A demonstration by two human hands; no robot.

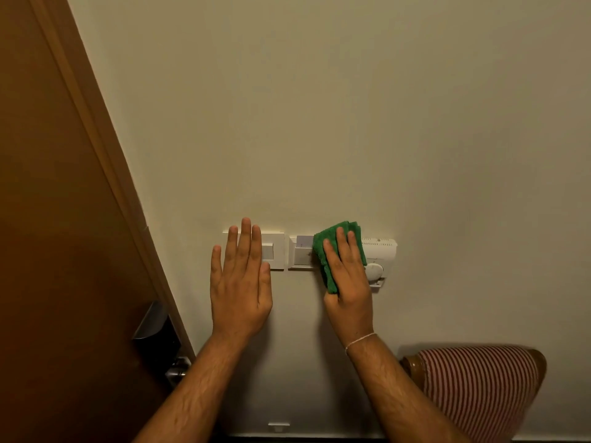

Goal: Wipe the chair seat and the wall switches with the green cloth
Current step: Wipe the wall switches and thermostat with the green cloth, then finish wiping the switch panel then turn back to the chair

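My right hand (347, 279) presses a folded green cloth (327, 247) flat against the wall, over the gap between the white key-card holder (300, 254) and the white thermostat (380, 254). My left hand (241, 276) lies flat with fingers spread over the left part of the white wall switch (275, 251) and holds nothing. The chair (479, 388), with red and white striped upholstery and a wooden frame, stands at the lower right; only its back shows and the seat is out of view.
A brown wooden door (54, 235) fills the left side, with a dark lock plate (155, 330) and a metal handle (177, 370). A small white fitting (279, 426) sits low on the beige wall.
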